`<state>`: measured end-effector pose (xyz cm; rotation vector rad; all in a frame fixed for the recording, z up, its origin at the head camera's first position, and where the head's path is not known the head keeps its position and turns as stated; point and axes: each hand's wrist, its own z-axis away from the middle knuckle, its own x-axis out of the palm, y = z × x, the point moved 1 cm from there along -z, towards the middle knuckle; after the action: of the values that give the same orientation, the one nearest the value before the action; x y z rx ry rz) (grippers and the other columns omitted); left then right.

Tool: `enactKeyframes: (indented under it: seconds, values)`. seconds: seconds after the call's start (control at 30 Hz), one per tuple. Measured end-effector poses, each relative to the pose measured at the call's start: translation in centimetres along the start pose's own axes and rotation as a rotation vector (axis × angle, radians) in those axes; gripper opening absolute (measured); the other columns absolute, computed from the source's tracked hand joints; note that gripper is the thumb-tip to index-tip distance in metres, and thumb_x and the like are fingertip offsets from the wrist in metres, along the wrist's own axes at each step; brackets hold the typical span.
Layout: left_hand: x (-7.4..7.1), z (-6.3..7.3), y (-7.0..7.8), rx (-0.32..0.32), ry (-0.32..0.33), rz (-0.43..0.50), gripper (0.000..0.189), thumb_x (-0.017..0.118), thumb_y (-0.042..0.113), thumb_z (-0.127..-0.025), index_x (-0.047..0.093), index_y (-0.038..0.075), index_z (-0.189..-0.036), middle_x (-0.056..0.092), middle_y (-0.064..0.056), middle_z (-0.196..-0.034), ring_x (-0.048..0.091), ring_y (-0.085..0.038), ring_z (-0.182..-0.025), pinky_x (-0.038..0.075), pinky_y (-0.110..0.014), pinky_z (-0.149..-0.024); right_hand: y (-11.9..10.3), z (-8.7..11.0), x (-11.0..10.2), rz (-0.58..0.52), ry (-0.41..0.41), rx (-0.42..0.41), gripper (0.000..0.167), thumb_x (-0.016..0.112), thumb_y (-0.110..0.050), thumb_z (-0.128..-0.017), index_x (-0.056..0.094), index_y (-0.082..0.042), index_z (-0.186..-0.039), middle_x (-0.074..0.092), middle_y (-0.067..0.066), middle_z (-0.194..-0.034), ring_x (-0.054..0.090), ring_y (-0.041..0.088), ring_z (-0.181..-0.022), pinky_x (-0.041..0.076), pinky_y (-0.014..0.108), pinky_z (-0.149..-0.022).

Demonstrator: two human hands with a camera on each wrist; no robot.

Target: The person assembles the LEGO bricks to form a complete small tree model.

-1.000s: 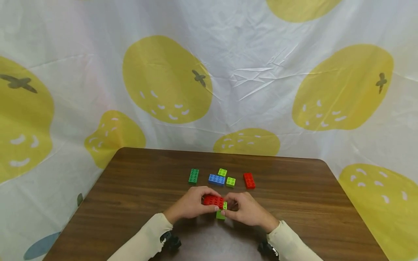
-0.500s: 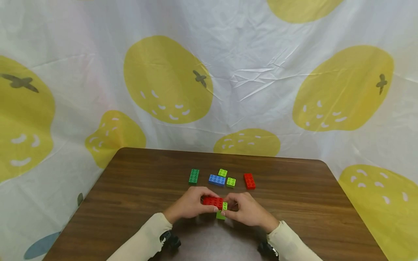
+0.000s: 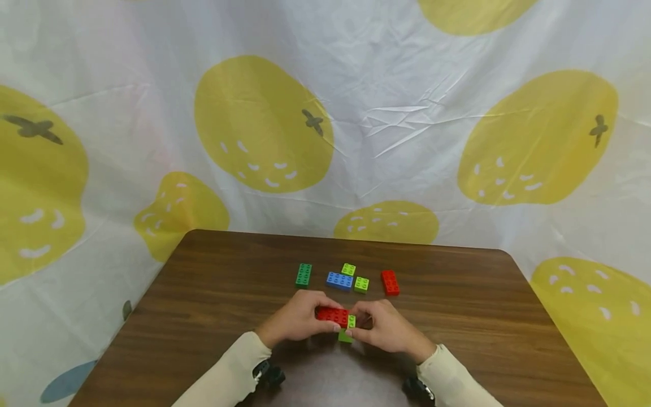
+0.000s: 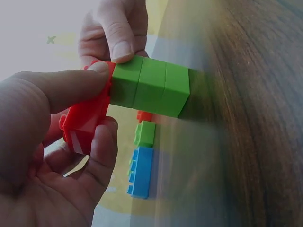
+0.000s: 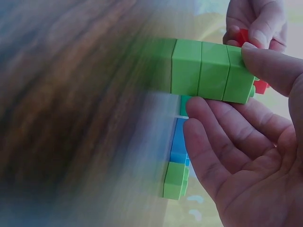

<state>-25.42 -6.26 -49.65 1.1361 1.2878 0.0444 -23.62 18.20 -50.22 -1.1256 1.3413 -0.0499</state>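
A stack of light green toy building bricks (image 5: pixel 213 71) stands upright on the table, in front of the person. On its top lies a red brick (image 3: pixel 333 316), overhanging to the left; one row of green studs shows beside its right end. My left hand (image 3: pixel 295 319) grips the red brick between thumb and fingers, the thumb lying along its side in the left wrist view. With thumb and fingertips my right hand (image 3: pixel 383 328) holds the upper part of the green stack. The right thumb (image 5: pixel 270 66) rests on the topmost green brick.
Behind the hands lie a dark green brick (image 3: pixel 303 275), a blue brick (image 3: pixel 339 281), two small light green bricks (image 3: pixel 361 284) and another red brick (image 3: pixel 390 282). The brown table (image 3: pixel 229 271) ends at a curtain (image 3: pixel 396 158) with a yellow fruit print.
Both hands keep their hold on the bricks and barely move. The whole head view has shifted very slightly.
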Motion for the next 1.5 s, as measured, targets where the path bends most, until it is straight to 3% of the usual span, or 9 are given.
enactKeyframes:
  seconds: [0.53, 0.7, 0.9, 1.17, 1.5]
  values:
    - [0.0, 0.1, 0.3, 0.002, 0.005, -0.038, 0.036, 0.086, 0.037, -0.089, 0.079, 0.016, -0.118, 0.073, 0.007, -0.098, 0.057, -0.002, -0.081, 0.049, -0.021, -0.069, 0.1, -0.4, -0.8, 0.039, -0.013, -0.014, 0.019, 0.078, -0.028, -0.096, 0.078, -0.016, -0.112, 0.079, -0.006, -0.097, 0.072, 0.003, -0.085, 0.061, 0.028, -0.076]
    - [0.3, 0.0, 0.4, -0.005, 0.013, -0.05, 0.035, 0.087, 0.035, -0.088, 0.079, 0.016, -0.116, 0.073, 0.007, -0.099, 0.058, -0.001, -0.082, 0.05, -0.02, -0.071, 0.7, -0.5, -1.5, 0.028, 0.011, 0.034, 0.021, 0.076, -0.029, -0.099, 0.077, -0.015, -0.114, 0.08, -0.007, -0.1, 0.073, 0.005, -0.089, 0.06, 0.026, -0.077]
    - [0.4, 0.1, 0.5, -0.01, 0.014, -0.068, 0.036, 0.085, 0.036, -0.09, 0.077, 0.016, -0.118, 0.074, 0.004, -0.105, 0.059, -0.003, -0.085, 0.051, -0.021, -0.075, 1.6, -1.0, -2.6, 0.024, 0.085, 0.085, 0.025, 0.076, -0.027, -0.099, 0.077, -0.008, -0.115, 0.079, -0.004, -0.1, 0.074, 0.008, -0.089, 0.06, 0.026, -0.077]
    - [0.2, 0.4, 0.4, 0.01, 0.039, -0.056, 0.038, 0.085, 0.038, -0.09, 0.075, 0.018, -0.12, 0.075, 0.003, -0.109, 0.061, -0.005, -0.09, 0.052, -0.023, -0.081, 3.4, -2.2, -4.1, 0.124, 0.259, 0.141, 0.02, 0.08, -0.022, -0.095, 0.078, -0.01, -0.11, 0.076, -0.009, -0.091, 0.068, 0.007, -0.083, 0.056, 0.028, -0.076]
    - [0.1, 0.6, 0.1, -0.022, 0.045, 0.009, 0.035, 0.083, 0.041, -0.092, 0.075, 0.019, -0.119, 0.075, 0.004, -0.112, 0.064, -0.007, -0.097, 0.054, -0.026, -0.086, 5.8, -2.9, -5.2, 0.17, 0.341, 0.227, 0.028, 0.08, -0.022, -0.094, 0.075, -0.006, -0.116, 0.076, 0.005, -0.104, 0.071, 0.021, -0.092, 0.058, 0.043, -0.084]
